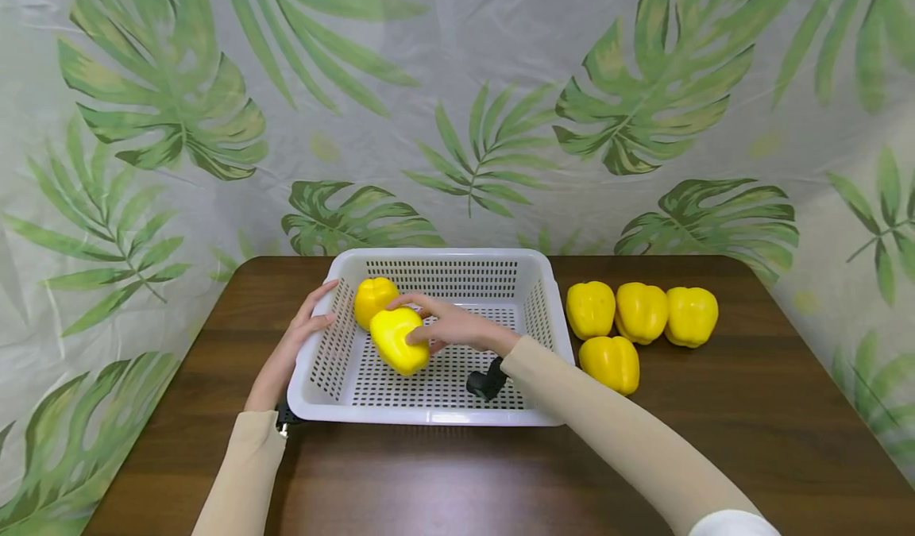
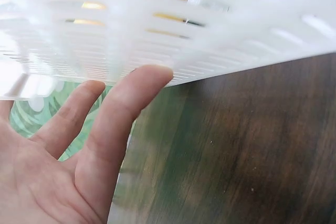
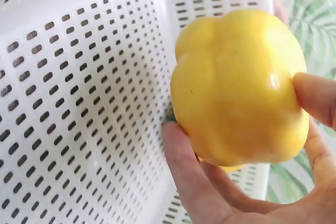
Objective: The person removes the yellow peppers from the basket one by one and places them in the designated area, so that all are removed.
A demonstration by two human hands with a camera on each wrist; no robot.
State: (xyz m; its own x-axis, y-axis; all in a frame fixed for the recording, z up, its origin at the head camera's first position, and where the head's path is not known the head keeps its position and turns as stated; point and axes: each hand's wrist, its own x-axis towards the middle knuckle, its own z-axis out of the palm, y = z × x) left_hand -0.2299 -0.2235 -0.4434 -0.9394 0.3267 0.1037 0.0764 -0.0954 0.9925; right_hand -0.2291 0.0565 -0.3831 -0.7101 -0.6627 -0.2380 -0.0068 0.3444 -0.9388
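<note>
A yellow bell pepper [image 1: 397, 341] is held in my right hand [image 1: 457, 326], over the left part of a white perforated plastic basket [image 1: 429, 417]. The right wrist view shows thumb and fingers around that bell pepper [image 3: 239, 87]. Just behind it, a second yellow bell pepper [image 1: 375, 296] lies in the basket, against its left side. My left hand [image 1: 289, 348] touches the basket's left edge. In the left wrist view, extended fingers [image 2: 142, 87] rest against the slotted outer wall [image 2: 252, 30] of the basket.
Several yellow bell peppers [image 1: 641, 314] stand grouped on the brown wooden table [image 1: 750, 409], right of the basket. A leaf-patterned cloth [image 1: 486, 123] hangs behind the table. A black wrist camera [image 1: 486, 379] sits under the right wrist, above the basket floor.
</note>
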